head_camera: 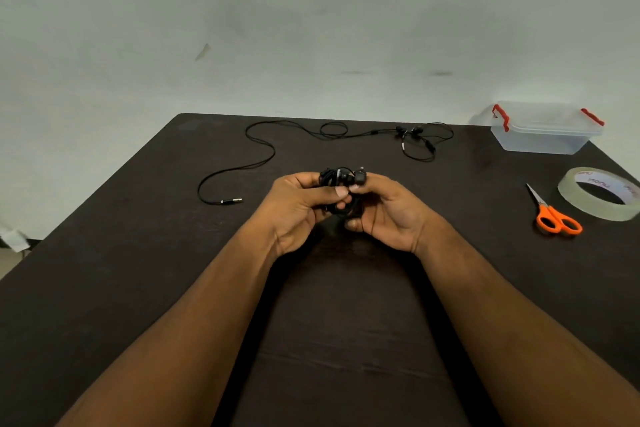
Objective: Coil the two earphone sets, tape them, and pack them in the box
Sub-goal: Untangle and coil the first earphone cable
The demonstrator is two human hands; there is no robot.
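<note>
Earphone coil held between our left hand and right hand, fingers curled round it; tape roll lies far right, nearer the right hand.

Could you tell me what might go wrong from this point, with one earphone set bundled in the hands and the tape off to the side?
1. Both the left hand and the right hand grip the coiled earphones; freeing one to reach the tape roll or the scissors may let the coil spring loose.
2. The second earphone set lies uncoiled across the table's far side; a reaching arm could snag it.
</note>
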